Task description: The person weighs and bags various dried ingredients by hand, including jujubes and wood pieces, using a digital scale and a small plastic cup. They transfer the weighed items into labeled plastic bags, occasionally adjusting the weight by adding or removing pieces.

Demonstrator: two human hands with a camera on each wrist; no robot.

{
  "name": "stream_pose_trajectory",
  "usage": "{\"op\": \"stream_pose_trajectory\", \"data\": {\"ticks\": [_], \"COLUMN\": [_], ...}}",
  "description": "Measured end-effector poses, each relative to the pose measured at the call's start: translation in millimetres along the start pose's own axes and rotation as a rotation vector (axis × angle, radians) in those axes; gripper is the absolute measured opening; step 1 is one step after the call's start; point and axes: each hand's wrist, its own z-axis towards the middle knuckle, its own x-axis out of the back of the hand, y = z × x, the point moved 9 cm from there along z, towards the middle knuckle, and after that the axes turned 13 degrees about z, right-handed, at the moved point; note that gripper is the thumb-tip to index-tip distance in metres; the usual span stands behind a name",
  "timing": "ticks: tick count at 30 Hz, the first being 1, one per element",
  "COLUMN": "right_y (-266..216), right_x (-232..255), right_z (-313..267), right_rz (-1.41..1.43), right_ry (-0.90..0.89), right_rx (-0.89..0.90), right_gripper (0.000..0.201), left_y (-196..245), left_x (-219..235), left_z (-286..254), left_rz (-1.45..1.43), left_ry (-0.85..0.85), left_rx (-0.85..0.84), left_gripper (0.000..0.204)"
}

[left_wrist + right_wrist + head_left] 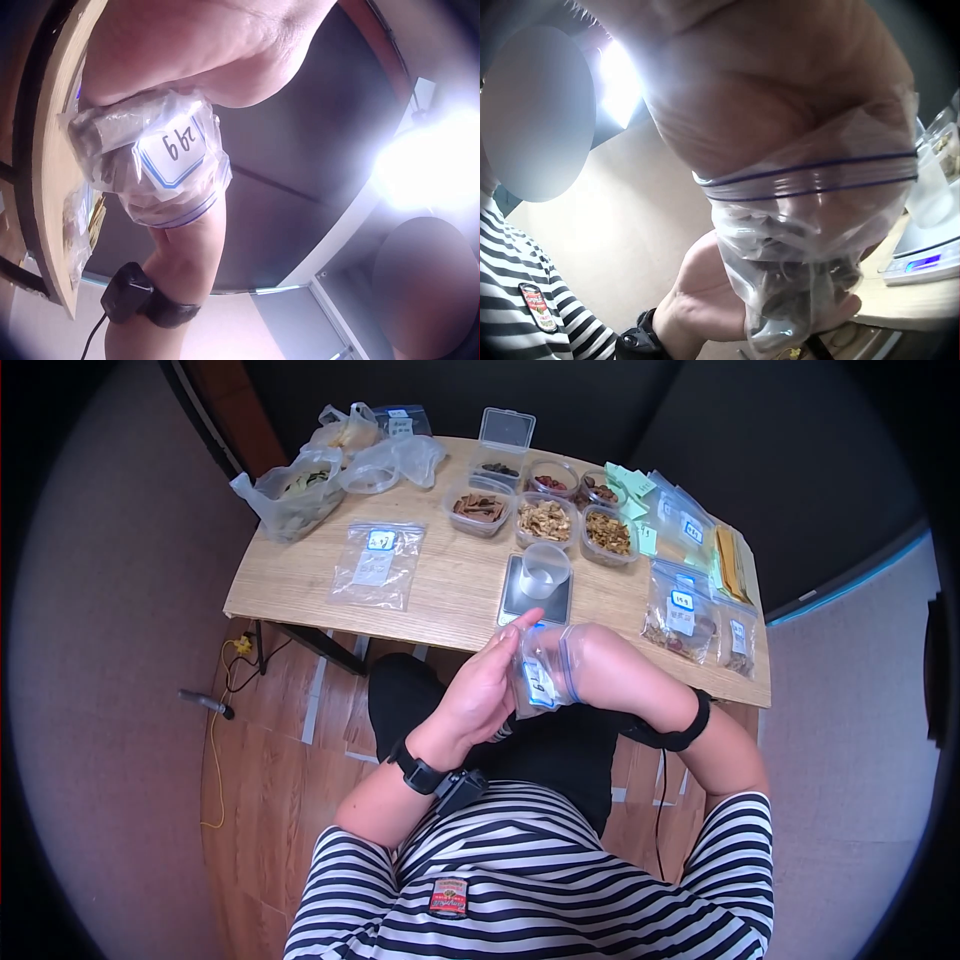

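Note:
A clear zip bag (541,672) with a blue-edged handwritten label (174,154) is between my hands, in front of the table. My right hand (606,668) reaches into its mouth past the zip strip (810,178); its fingers are mostly hidden inside. Dark contents (784,289) show through the plastic low in the bag. With fingers fairly straight, my left hand (482,685) lies against the bag's outside and supports it. Just beyond the hands, a translucent cup (545,572) stands on a small digital scale (555,607), whose display glows blue in the right wrist view.
Plastic tubs of dried pieces, such as bark-like strips (479,509), stand behind the scale. A flat labelled bag (376,568) lies to the left, beyond it knotted plastic bags (300,495). Filled zip bags (683,615), green notes (630,485) and brown envelopes (733,565) lie right.

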Motion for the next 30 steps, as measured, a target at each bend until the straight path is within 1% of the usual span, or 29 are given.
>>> {"op": "stream_pose_trajectory", "data": {"ticks": [1,3,4,6,7,9,10,11,13,14,15,17,18,19,21,26,28,30], "right_y": [5,8,7,7,3,-2,-8,-15,-12,-10,-4,1,-2,-2,3,2,-1,-4], "right_x": [-2,-5,-4,2,4,15,22,25,35,40,41,47,53,54,56,62,64,72], "right_z": [0,0,0,1,0,-3,-3,-4,-8,-7,-7,-8,-11,-12,-12,-13,-12,-11], "right_rz": [0.000,-0.182,-0.181,0.037,0.038,0.145,0.078,0.079,0.218,0.197,0.195,0.400,0.394,0.391,0.536,0.604,0.610,0.637], "right_ry": [0.000,-0.011,-0.011,0.000,-0.001,0.042,0.041,0.044,0.122,0.126,0.128,0.207,0.252,0.256,0.266,0.288,0.309,0.403], "right_rx": [0.000,0.055,0.055,-0.030,-0.031,-0.118,-0.122,-0.124,-0.241,-0.204,-0.205,-0.216,-0.217,-0.218,-0.222,-0.182,-0.162,-0.088], "right_gripper": [0.030,0.030,0.030,0.030,0.030,0.026,0.025,0.025,0.024,0.025,0.025,0.026,0.018,0.018,0.018,0.020,0.022,0.019], "left_y": [0,-1,-2,-3,-2,0,2,5,9,10,12,14,15,17,18,19,20,18], "left_x": [0,1,1,3,6,10,12,14,14,16,17,18,19,20,20,30,38,47], "left_z": [-1,-1,0,1,2,2,2,1,0,0,0,0,-1,-1,0,2,2,5], "left_rz": [0.027,0.054,0.036,0.018,0.013,0.008,-0.010,-0.028,-0.047,-0.094,-0.141,-0.160,-0.163,-0.166,-0.191,-0.220,-0.223,-0.212], "left_ry": [0.011,0.021,0.011,0.001,-0.005,-0.012,-0.009,-0.007,-0.018,-0.005,0.009,-0.006,-0.002,0.001,-0.011,-0.029,-0.005,0.009], "left_rx": [0.006,0.012,0.018,0.024,0.006,-0.011,-0.022,-0.033,-0.038,-0.045,-0.052,-0.061,-0.072,-0.083,-0.089,-0.135,-0.145,-0.158], "left_gripper": [0.050,0.049,0.049,0.049,0.051,0.053,0.053,0.054,0.054,0.052,0.051,0.051,0.051,0.051,0.050,0.050,0.052,0.053]}}
